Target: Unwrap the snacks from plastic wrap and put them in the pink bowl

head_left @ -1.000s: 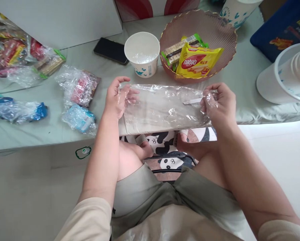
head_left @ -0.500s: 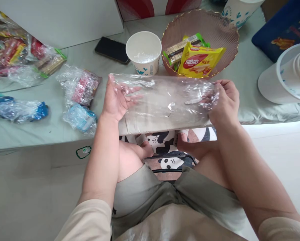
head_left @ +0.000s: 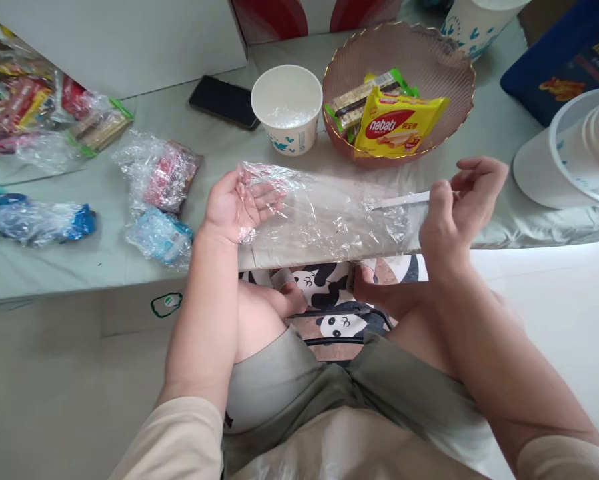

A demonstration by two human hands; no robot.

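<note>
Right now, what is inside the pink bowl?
In the bowl lie a yellow wafer pack and a green-edged bar partly beneath it. Anything under the pack is hidden.

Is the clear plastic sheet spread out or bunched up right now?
Spread out, though crinkled: the plastic sheet stretches across the table edge from the left hand towards the right hand.
</note>
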